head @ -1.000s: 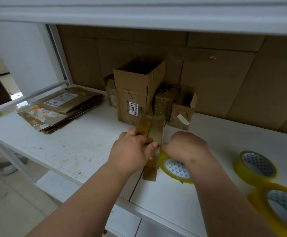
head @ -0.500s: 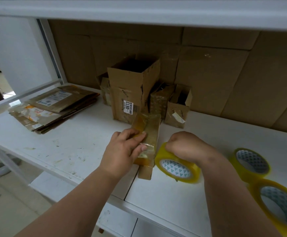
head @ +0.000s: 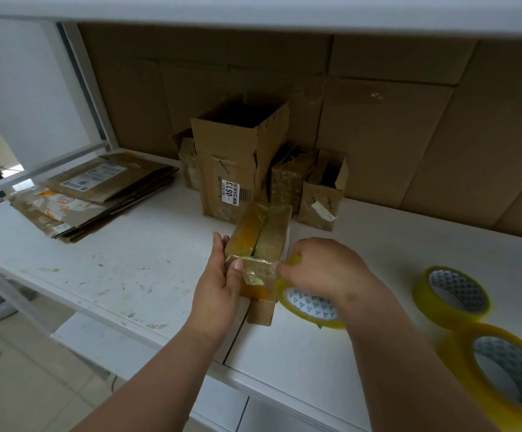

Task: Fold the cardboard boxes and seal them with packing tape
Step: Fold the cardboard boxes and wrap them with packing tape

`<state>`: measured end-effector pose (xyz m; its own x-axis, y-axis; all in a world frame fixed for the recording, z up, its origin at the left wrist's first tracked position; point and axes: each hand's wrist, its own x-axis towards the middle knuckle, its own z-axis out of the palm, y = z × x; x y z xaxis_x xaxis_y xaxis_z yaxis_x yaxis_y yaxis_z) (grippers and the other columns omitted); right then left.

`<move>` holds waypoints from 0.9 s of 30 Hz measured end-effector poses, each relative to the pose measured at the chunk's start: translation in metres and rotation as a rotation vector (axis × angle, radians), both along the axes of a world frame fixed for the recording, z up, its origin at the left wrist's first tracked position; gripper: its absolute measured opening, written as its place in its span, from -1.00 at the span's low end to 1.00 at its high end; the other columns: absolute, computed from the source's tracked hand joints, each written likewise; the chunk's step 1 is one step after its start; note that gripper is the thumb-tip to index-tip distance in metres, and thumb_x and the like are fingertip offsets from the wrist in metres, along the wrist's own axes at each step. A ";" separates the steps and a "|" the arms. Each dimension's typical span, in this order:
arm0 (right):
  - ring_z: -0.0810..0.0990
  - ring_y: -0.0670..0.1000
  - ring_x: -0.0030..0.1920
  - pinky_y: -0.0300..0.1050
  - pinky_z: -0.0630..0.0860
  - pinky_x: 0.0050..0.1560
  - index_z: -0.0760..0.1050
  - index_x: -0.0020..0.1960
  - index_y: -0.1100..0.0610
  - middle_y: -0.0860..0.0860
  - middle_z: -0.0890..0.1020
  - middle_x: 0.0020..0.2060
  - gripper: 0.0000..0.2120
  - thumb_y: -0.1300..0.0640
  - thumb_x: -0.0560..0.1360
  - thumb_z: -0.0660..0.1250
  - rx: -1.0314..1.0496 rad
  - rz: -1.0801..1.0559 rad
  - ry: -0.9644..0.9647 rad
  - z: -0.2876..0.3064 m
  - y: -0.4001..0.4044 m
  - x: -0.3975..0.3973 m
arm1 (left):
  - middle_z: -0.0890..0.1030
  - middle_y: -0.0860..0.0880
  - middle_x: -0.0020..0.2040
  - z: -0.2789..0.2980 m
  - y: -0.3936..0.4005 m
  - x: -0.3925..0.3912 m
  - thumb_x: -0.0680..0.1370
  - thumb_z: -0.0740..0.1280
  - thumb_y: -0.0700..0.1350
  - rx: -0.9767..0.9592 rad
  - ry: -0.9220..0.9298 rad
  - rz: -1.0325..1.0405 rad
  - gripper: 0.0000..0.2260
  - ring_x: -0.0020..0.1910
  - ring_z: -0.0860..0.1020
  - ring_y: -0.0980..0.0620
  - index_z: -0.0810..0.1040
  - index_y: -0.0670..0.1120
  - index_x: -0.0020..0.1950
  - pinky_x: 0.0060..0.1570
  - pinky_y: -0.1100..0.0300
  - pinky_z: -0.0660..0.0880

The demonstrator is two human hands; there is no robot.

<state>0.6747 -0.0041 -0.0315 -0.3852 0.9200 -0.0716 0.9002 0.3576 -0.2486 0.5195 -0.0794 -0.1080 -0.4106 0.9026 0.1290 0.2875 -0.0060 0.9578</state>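
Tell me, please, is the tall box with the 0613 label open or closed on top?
Open. The tall box stands upright with its top flaps raised, and its dark inside shows.

Held box point(head: 261, 241): brown, orange-yellow patch, glossy clear tape.
Gripped tape roll point(head: 311, 307): yellow, white core with teal triangles.
Rolls right of grip point(head: 452, 296): yellow, dark-dotted cores.
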 end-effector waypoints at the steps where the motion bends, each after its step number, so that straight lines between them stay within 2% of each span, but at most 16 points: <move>1: 0.47 -0.11 -0.24 -0.18 0.41 -0.30 0.52 0.02 -0.06 -0.11 0.51 -0.23 -0.59 -0.37 0.48 0.19 -0.001 0.009 0.002 0.000 0.001 0.001 | 0.25 0.36 0.37 0.001 0.000 0.001 0.69 0.12 -0.05 -0.005 -0.032 0.000 -0.46 0.12 0.34 0.59 -0.05 0.08 0.61 -0.10 0.71 0.25; 3: 0.48 -0.10 -0.23 -0.17 0.41 -0.30 0.52 0.02 -0.05 -0.10 0.52 -0.22 -0.58 -0.37 0.49 0.20 0.005 0.019 0.002 -0.002 0.003 0.000 | 0.20 0.30 0.45 0.002 0.001 0.005 0.70 0.10 -0.07 -0.013 -0.072 -0.004 -0.46 0.32 0.28 0.38 -0.09 0.08 0.62 -0.05 0.72 0.22; 5: 0.48 -0.10 -0.23 -0.17 0.38 -0.31 0.51 0.01 -0.04 -0.09 0.52 -0.22 -0.58 -0.37 0.49 0.20 0.006 0.021 0.001 -0.003 0.004 0.000 | 0.14 0.29 0.48 0.005 0.001 0.007 0.71 0.06 -0.05 -0.016 -0.091 -0.011 -0.47 0.41 0.16 0.31 -0.13 0.11 0.61 0.10 0.67 0.16; 8: 0.47 -0.10 -0.23 -0.17 0.38 -0.31 0.51 -0.02 -0.03 -0.09 0.52 -0.22 -0.58 -0.38 0.50 0.20 0.003 0.020 0.013 -0.004 0.004 0.001 | 0.21 0.30 0.43 0.009 0.000 0.000 0.70 0.01 0.05 -0.033 -0.089 -0.011 -0.53 0.40 0.19 0.29 -0.03 0.16 0.61 0.32 0.36 0.14; 10: 0.48 -0.10 -0.23 -0.17 0.41 -0.30 0.52 -0.01 -0.02 -0.08 0.53 -0.22 -0.56 -0.38 0.49 0.21 -0.012 0.019 0.027 -0.003 0.004 0.002 | 0.31 0.27 0.38 0.009 0.000 -0.009 0.69 0.04 0.09 -0.041 -0.108 -0.025 -0.56 0.37 0.29 0.22 0.10 0.18 0.58 0.32 0.27 0.22; 14: 0.50 -0.09 -0.20 -0.16 0.45 -0.26 0.53 0.02 -0.01 -0.08 0.54 -0.20 -0.55 -0.38 0.49 0.21 -0.041 0.020 0.029 0.000 0.003 0.001 | 0.46 0.24 0.32 0.007 -0.001 -0.022 0.67 0.14 0.07 -0.044 -0.140 -0.044 -0.60 0.32 0.44 0.16 0.28 0.19 0.52 0.15 0.38 0.35; 16: 0.50 -0.07 -0.21 -0.15 0.44 -0.26 0.52 0.00 0.00 -0.07 0.54 -0.22 -0.57 -0.36 0.51 0.21 -0.034 0.021 0.039 0.000 0.000 -0.001 | 0.55 0.17 0.31 0.006 0.000 -0.023 0.66 0.20 0.06 -0.027 -0.190 -0.012 -0.63 0.32 0.50 0.11 0.40 0.14 0.48 0.25 0.28 0.41; 18: 0.50 -0.06 -0.22 -0.16 0.38 -0.31 0.52 -0.06 0.00 -0.07 0.53 -0.25 -0.61 -0.32 0.54 0.20 -0.019 0.026 0.088 0.001 -0.004 -0.003 | 0.64 0.06 0.23 0.008 0.003 -0.025 0.64 0.28 -0.01 0.006 -0.320 0.049 -0.68 0.27 0.56 0.04 0.54 0.03 0.39 0.32 0.08 0.46; 20: 0.51 -0.03 -0.20 -0.16 0.33 -0.32 0.53 -0.04 0.01 -0.08 0.52 -0.26 -0.65 -0.25 0.58 0.17 -0.013 0.034 0.168 0.002 -0.008 -0.006 | 0.69 -0.04 0.14 0.012 0.006 -0.029 0.61 0.32 -0.10 0.070 -0.498 0.076 -0.73 0.21 0.61 -0.04 0.60 -0.09 0.29 0.24 0.09 0.53; 22: 0.51 -0.03 -0.20 -0.18 0.32 -0.34 0.54 0.01 0.01 -0.07 0.51 -0.27 -0.74 -0.13 0.59 0.18 -0.053 0.040 0.240 0.003 -0.012 -0.009 | 0.69 -0.10 0.14 0.017 0.010 -0.035 0.62 0.30 -0.15 0.109 -0.586 0.081 -0.74 0.19 0.63 -0.06 0.60 -0.16 0.28 0.21 0.08 0.54; 25: 0.48 -0.03 -0.32 -0.16 0.33 -0.35 0.49 -0.14 0.15 -0.02 0.48 -0.33 -0.82 0.04 0.48 0.24 -0.230 0.023 0.398 0.002 -0.017 -0.008 | 0.71 -0.04 0.08 0.021 0.015 -0.037 0.65 0.26 -0.16 0.054 -0.502 0.124 -0.79 0.13 0.65 -0.01 0.64 -0.08 0.20 0.27 0.00 0.51; 27: 0.45 -0.02 -0.33 -0.14 0.34 -0.33 0.50 -0.07 0.23 -0.01 0.45 -0.31 -0.80 0.09 0.45 0.24 -0.322 -0.005 0.470 0.001 -0.019 -0.006 | 0.69 0.06 0.03 0.025 0.018 -0.031 0.67 0.22 -0.15 0.011 -0.301 0.169 -0.75 0.16 0.62 -0.02 0.66 0.11 0.03 0.27 0.00 0.49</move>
